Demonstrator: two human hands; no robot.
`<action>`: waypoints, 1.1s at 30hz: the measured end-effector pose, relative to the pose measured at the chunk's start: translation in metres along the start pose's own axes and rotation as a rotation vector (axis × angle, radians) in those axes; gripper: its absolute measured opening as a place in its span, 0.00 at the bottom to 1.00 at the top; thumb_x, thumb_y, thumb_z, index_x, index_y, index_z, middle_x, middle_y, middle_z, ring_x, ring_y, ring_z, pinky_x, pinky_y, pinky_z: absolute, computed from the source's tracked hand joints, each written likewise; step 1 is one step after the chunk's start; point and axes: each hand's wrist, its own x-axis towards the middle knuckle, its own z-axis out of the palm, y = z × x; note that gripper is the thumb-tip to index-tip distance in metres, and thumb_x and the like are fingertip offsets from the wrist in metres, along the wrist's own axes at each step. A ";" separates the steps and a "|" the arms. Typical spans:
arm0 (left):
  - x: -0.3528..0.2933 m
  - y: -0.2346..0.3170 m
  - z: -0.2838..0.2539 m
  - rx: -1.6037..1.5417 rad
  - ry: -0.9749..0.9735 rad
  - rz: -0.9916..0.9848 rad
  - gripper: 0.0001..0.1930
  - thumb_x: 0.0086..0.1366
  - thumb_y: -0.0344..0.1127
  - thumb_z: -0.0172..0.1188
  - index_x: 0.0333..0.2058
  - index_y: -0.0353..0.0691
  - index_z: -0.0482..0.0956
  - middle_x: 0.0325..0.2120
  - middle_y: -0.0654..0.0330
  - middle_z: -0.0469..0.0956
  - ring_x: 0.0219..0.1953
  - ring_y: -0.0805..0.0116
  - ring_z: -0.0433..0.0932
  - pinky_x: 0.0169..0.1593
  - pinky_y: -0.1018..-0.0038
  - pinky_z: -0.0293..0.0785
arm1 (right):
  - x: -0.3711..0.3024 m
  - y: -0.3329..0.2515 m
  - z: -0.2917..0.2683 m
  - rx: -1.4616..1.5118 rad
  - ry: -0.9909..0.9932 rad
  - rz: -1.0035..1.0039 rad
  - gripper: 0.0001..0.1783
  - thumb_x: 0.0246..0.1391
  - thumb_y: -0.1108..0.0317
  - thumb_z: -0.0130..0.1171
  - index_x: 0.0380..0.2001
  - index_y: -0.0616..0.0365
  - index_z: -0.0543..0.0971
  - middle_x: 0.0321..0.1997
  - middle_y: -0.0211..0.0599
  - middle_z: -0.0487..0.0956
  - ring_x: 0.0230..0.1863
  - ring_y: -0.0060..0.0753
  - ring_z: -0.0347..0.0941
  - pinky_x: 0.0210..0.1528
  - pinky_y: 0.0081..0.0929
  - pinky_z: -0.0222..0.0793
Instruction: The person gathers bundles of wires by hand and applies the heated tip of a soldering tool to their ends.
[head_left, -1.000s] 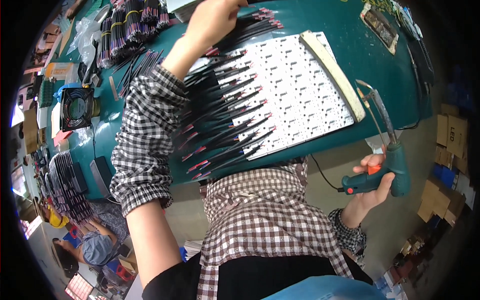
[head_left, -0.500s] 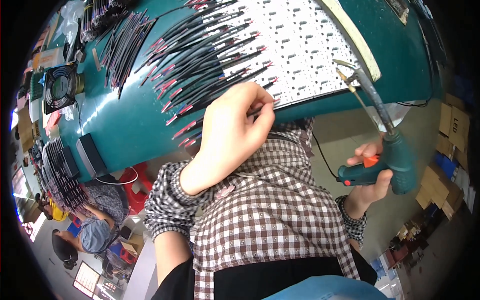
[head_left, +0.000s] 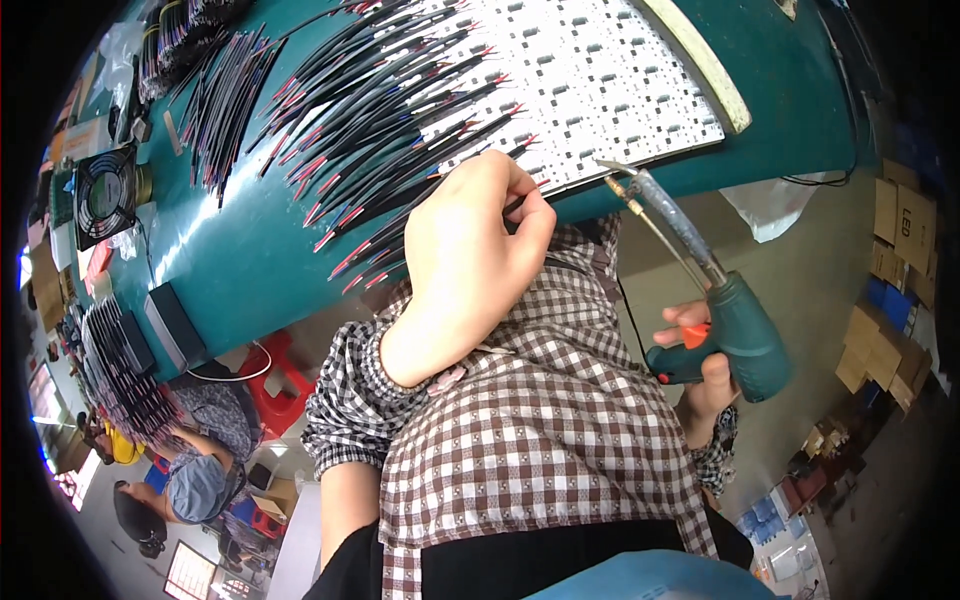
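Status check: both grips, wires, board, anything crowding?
Left grip: pinching black wire at near edge of white board. Right grip: around green soldering gun, tip contact unclear. More wires crowd board's left side.

At the centre of the frame, the left hand (head_left: 468, 250) pinches a wire (head_left: 514, 207) by the lower edge of a white board (head_left: 575, 95). At lower right, the right hand (head_left: 712, 388) grips a soldering gun (head_left: 752, 345), tip pointing toward that edge. Other wires (head_left: 365, 150) cover the worktop's (head_left: 262, 275) upper left, beyond a fan (head_left: 105, 197) at far left.
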 end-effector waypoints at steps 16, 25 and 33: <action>0.004 0.003 0.001 -0.008 -0.017 -0.008 0.07 0.51 0.30 0.64 0.25 0.40 0.74 0.22 0.59 0.76 0.25 0.60 0.78 0.28 0.67 0.73 | -0.017 0.018 -0.007 -0.320 -0.046 -0.031 0.43 0.46 0.45 0.72 0.52 0.72 0.73 0.38 0.37 0.83 0.40 0.31 0.81 0.50 0.29 0.74; 0.004 0.003 0.002 -0.030 -0.035 -0.045 0.06 0.51 0.31 0.65 0.25 0.39 0.75 0.21 0.59 0.76 0.24 0.60 0.78 0.28 0.67 0.73 | -0.017 0.019 -0.012 -0.436 -0.103 -0.039 0.46 0.46 0.43 0.71 0.55 0.73 0.71 0.38 0.38 0.83 0.40 0.31 0.80 0.49 0.29 0.74; 0.004 0.002 0.002 -0.001 -0.021 -0.032 0.05 0.51 0.28 0.65 0.26 0.36 0.77 0.21 0.61 0.78 0.23 0.74 0.76 0.26 0.78 0.71 | -0.014 0.018 -0.006 -0.416 -0.085 -0.068 0.45 0.47 0.44 0.71 0.55 0.73 0.71 0.36 0.37 0.83 0.39 0.32 0.80 0.46 0.28 0.74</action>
